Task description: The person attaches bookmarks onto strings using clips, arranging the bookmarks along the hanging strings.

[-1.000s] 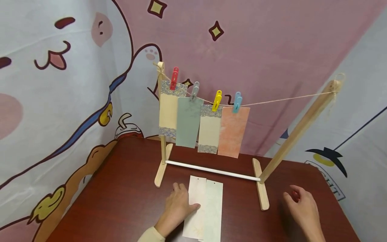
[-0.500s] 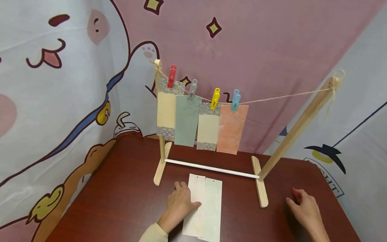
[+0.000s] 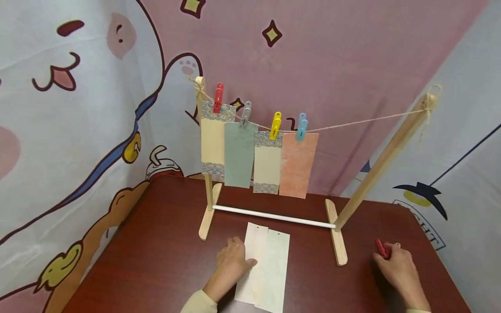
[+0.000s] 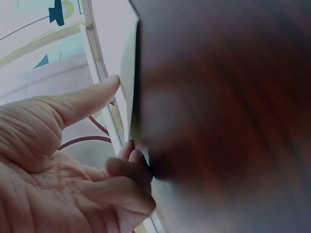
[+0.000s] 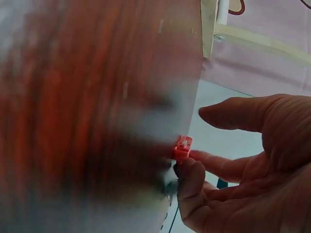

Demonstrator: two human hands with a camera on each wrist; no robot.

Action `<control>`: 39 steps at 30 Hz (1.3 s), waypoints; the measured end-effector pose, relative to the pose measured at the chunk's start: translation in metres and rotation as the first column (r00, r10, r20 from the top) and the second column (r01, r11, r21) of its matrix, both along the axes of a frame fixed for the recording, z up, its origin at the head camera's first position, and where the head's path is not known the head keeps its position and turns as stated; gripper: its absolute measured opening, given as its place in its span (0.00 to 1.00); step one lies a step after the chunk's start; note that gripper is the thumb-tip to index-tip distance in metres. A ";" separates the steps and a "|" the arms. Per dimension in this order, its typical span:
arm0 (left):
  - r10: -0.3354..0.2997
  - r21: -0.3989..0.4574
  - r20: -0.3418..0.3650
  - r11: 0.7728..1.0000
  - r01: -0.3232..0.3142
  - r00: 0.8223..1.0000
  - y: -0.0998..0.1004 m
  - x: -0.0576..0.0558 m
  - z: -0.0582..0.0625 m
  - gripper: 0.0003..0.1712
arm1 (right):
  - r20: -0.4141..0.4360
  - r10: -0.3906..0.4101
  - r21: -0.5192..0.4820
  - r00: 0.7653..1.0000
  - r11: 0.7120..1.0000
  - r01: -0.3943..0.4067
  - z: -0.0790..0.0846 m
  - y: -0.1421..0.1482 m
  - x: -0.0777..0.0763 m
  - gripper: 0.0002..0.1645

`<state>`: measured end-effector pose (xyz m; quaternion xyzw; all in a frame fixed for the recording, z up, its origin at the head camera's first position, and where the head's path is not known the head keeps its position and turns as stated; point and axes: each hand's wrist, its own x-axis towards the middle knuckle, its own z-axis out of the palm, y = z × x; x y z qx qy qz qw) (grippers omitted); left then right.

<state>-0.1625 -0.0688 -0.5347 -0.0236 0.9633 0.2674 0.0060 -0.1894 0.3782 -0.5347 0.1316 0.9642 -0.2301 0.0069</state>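
Note:
My left hand (image 3: 232,263) rests at the left edge of a pale pink paper strip (image 3: 253,261) on the table. Its thumb lies out along the strip, and the fingers curve down at the table in the left wrist view. A pale green strip (image 3: 274,269) lies alongside, partly under the pink one. Far right, my right hand (image 3: 401,267) has its fingertips at a red clothespin (image 5: 182,147), its thumb held apart. A greyish clip (image 3: 397,245) shows just behind those fingers. Both strips have a small hole at the top.
Behind the strips stands a wooden frame (image 3: 368,174) with a white crossbar (image 3: 274,216). From its string (image 3: 360,124) hang a green card (image 3: 239,156), an orange card (image 3: 298,165) and two lace-patterned cards, each clipped by a clothespin. A printed cloth backdrop (image 3: 332,52) closes off the back.
My right hand has drawn slightly right and back, so more of the red clothespin and the greyish clip show. The left hand has hardly moved. The head view has shifted slightly.

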 end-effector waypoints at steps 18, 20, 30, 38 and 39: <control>-0.048 0.137 -0.127 0.988 0.066 0.991 -0.035 -0.025 -0.075 0.32 | 0.085 0.038 0.003 0.996 0.999 -0.038 0.002 0.000 -0.004 0.15; -0.054 0.192 -0.163 0.978 0.085 0.985 -0.039 -0.023 -0.073 0.27 | 0.084 0.025 -0.003 0.996 1.000 -0.025 0.002 -0.002 -0.004 0.17; -0.049 0.457 -0.222 0.877 0.148 0.974 -0.045 0.001 -0.004 0.12 | -0.046 -0.027 -0.018 0.999 0.999 0.026 0.006 -0.006 -0.006 0.32; -0.094 0.552 -0.190 0.813 0.186 0.977 -0.042 0.001 0.010 0.08 | -0.204 -0.057 -0.062 0.977 0.997 0.045 0.006 -0.022 -0.005 0.24; -0.111 0.564 -0.186 0.802 0.199 0.976 -0.041 0.001 0.011 0.07 | -0.225 -0.063 -0.065 0.972 0.997 0.050 0.006 -0.025 -0.005 0.23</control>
